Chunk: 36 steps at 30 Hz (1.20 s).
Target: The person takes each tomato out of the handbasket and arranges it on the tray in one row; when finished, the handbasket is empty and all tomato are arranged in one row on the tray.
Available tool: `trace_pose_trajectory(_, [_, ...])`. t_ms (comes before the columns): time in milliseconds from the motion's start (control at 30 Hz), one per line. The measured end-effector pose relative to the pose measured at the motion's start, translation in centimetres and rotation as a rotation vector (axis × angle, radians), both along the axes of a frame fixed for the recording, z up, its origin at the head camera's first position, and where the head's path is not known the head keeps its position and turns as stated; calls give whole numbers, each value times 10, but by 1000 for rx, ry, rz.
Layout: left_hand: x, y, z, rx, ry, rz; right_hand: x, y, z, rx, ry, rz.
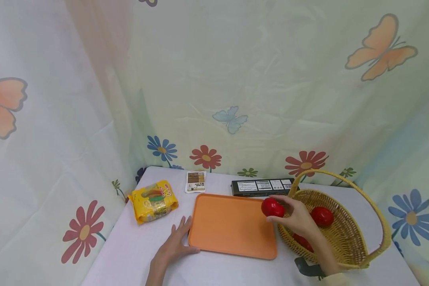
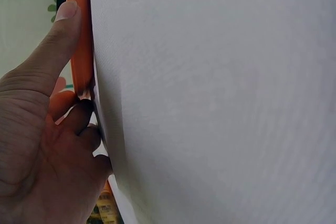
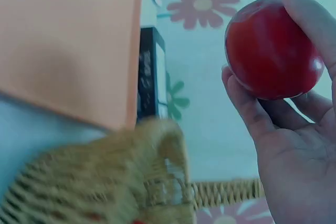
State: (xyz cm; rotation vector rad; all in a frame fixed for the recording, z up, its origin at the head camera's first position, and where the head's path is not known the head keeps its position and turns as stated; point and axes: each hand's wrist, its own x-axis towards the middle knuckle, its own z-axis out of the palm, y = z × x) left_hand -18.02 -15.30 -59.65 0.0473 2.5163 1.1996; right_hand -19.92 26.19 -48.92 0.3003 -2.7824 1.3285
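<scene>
Right hand (image 1: 296,216) holds a red tomato (image 1: 272,207) over the far right corner of the orange tray (image 1: 232,230), just clear of the wicker basket (image 1: 346,246). The grip is a fingertip pinch, thumb on one side, fingers curled round the other; the palm does not cup the fruit. Smooth, glossy skin in the right wrist view (image 3: 273,48), so my reading is that a slack pinch could let it slip and roll.

Left hand (image 1: 176,242) lies flat on the worktop (image 1: 128,254), fingers spread and straight, thumb pressed along the near left edge of the tray. Left wrist view shows the thumb (image 2: 63,40) against the orange rim and nothing held.

Risks as I judge them:
- The tray has a low rim; a round tomato set down with any sideways push may roll across and off.
- The tray may slide on the cloth if the left hand eases off.
- The right forearm lies over the basket rim; a snag could tip the basket and disturb the two tomatoes (image 1: 321,216) left inside.
- The basket handle (image 1: 371,202) arches close behind the wrist.

Yellow snack packet (image 1: 153,200) and black box (image 1: 262,186) sit well apart.
</scene>
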Motion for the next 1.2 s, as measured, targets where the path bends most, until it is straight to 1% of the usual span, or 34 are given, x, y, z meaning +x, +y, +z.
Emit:
trace_pose_trajectory(100, [0, -1, 0, 2, 4, 1, -3, -12, -5, -29, -17, 17])
trace_pose_trajectory(267, [-1, -2, 0, 0, 18, -7, -8, -32, -18, -105, -18, 75])
trace_pose_trajectory(367, [-2, -2, 0, -2, 16, -6, -10, -44, -25, -137, -3, 115])
trace_pose_trajectory(567, [-3, -3, 1, -11, 12, 0, -15, -69, -36, -200, 18, 150])
trace_pose_trajectory(633, [-3, -3, 0, -9, 14, 0, -16, -77, -40, -227, 2, 164])
trace_pose_trajectory(767, [-2, -3, -3, -3, 9, -7, -17, -94, -48, -293, -60, 167])
trace_pose_trajectory(867, [-2, -3, -4, -2, -2, -11, -18, -107, -57, -323, -107, 171])
trace_pose_trajectory(900, [-2, -3, -4, -5, -3, -12, -19, -112, -61, -334, -118, 187])
trace_pose_trajectory(1067, [0, -2, -2, -7, 3, -21, -22, -135, -84, -339, -158, 288])
trace_pose_trajectory(1100, [0, -2, -2, -3, 10, -27, -22, -140, -88, -330, -158, 297])
trace_pose_trajectory(1200, [-1, -2, -1, 10, 17, -38, -23, -152, -95, -311, -143, 286])
